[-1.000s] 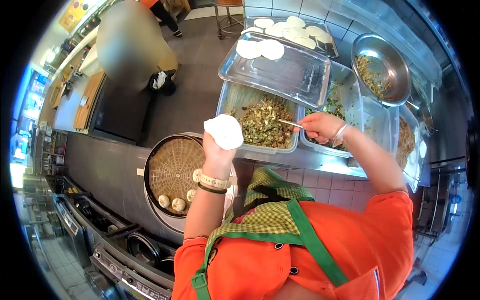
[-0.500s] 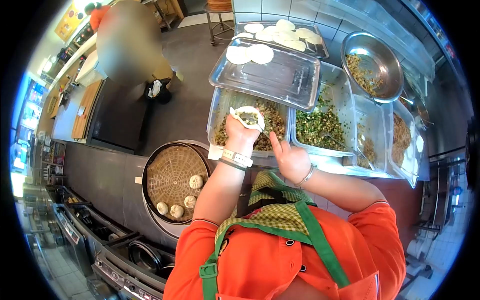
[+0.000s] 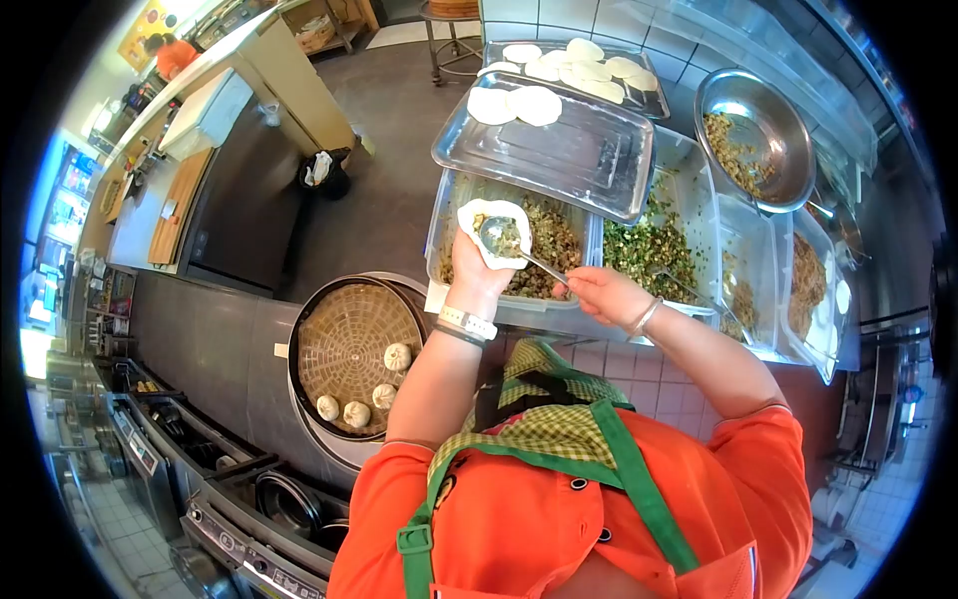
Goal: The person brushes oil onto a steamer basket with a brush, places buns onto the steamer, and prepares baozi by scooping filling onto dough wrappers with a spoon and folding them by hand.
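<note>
Over a plastic tub [image 3: 534,313] of chopped filling [image 3: 557,232], its far part covered by a metal tray [image 3: 549,158], the left hand [image 3: 479,277] cups a dough wrapper [image 3: 496,208] and the right hand [image 3: 611,298] pinches a spoon [image 3: 545,267] set into it, four pleated buns [image 3: 384,396] sitting nearby in a steamer basket [image 3: 351,334].

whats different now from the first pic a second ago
The right hand has carried the spoon from the filling bin to the dough wrapper, which now cups filling. The left hand has brought the wrapper rightward, farther over the bin. Nothing was let go. The blurred figure at left is gone. The buns, round steamer and metal tray look unmoved.
</note>
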A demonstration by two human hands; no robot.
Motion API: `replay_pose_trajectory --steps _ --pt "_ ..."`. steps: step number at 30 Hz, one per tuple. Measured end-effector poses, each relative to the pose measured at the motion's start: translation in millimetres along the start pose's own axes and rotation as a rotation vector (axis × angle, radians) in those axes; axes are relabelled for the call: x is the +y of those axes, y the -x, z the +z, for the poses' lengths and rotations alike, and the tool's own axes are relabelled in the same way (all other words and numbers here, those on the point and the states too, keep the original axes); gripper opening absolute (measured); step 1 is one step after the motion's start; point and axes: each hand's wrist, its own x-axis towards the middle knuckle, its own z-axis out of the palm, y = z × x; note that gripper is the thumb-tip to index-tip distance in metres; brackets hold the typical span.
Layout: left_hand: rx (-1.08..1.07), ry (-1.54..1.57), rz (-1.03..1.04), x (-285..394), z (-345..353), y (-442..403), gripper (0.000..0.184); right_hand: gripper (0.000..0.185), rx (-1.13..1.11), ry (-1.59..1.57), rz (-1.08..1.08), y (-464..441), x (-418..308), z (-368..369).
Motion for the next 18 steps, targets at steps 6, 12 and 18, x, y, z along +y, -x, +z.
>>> replay_pose_trajectory --steps 6,12,18 --pt "0.124 -0.204 0.101 1.0 7.1 14.8 0.028 0.026 -0.065 0.035 0.09 -10.6 -2.8 -5.2" --pt "0.272 -0.368 0.397 35.9 -5.3 30.6 0.033 0.019 0.166 0.971 -0.329 -1.5 -32.5 -15.4" --pt "0.147 -0.18 0.366 44.7 -0.3 58.7 0.034 0.016 0.249 1.583 -0.072 -62.0 -43.0 3.0"
